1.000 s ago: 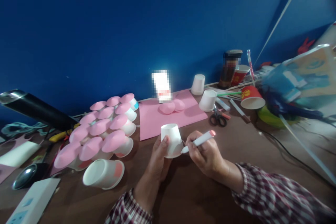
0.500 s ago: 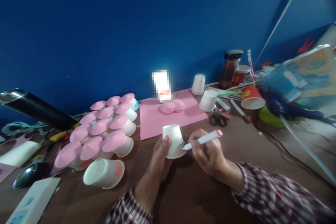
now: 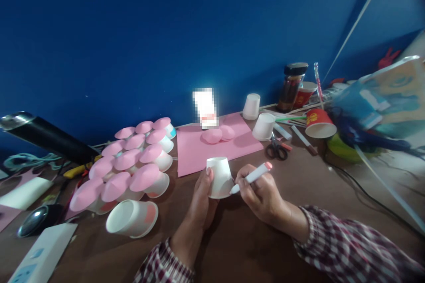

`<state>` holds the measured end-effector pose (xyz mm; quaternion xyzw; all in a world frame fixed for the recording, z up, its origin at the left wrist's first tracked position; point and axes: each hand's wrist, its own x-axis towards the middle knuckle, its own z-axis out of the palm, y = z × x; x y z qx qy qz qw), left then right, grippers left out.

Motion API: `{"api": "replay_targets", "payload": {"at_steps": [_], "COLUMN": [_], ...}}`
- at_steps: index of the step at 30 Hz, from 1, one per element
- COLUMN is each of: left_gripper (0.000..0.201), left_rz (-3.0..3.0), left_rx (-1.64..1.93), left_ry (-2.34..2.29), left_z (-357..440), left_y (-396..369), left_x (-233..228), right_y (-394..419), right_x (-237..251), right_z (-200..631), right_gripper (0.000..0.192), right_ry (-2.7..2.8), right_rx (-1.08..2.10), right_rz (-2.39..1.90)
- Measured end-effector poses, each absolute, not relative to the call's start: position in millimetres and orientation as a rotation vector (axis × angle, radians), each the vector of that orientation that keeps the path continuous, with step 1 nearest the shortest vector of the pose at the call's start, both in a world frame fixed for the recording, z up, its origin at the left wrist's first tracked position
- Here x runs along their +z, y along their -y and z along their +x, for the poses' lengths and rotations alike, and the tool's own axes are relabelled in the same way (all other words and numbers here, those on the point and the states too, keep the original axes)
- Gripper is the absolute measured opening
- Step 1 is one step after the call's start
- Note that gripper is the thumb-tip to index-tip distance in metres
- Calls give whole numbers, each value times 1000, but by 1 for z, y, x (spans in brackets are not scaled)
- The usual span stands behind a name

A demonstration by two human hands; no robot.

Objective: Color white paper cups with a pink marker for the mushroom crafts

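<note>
My left hand (image 3: 202, 199) is closed round the left side of a white paper cup (image 3: 219, 177), which stands rim-down in the grip above the brown table. In my right hand (image 3: 262, 194) is a white marker (image 3: 251, 176) with a pinkish-red end pointing up and right. The marker's tip is at the cup's lower right edge; whether it touches the cup I cannot tell. Beyond the cup lies pink paper (image 3: 192, 154) with pink paper rounds (image 3: 212, 136) on it. Left of my left hand, a white cup with an orange patch (image 3: 133, 219) lies tilted.
Several cups with pink cone tops (image 3: 128, 159) stand at left, near a power strip (image 3: 44, 252). Scissors (image 3: 276, 148), two upturned white cups (image 3: 264, 126), a red cup (image 3: 319, 123) and a dark-lidded jar (image 3: 292, 86) are at right. A black cable (image 3: 361, 190) crosses the table.
The marker's tip has moved slightly down along the cup's right edge, and its red end has shifted left and down. The cup is still in my left hand.
</note>
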<state>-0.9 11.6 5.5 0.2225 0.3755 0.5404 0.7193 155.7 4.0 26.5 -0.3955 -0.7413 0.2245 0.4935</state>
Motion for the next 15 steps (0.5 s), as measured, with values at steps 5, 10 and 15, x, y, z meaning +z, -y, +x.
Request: {"api": "replay_targets", "payload": {"at_steps": [5,10,15], "left_gripper": [43,38,39], "left_rz": [561,656,649], "left_rx": [1214,1226,1213], "left_ry": [-843,-782,-781], "left_z": [1,1,1], "left_y": [-11,-10,-10], "left_x": [6,6,4], "right_y": [-1,-1,-1], "right_x": [29,31,28], "right_z": [155,155,156], "right_gripper": [13,14,13], "right_ry": [1819,1797,1781], "right_rx": [499,520,483], "right_rz": [-972,-977,-981]}}
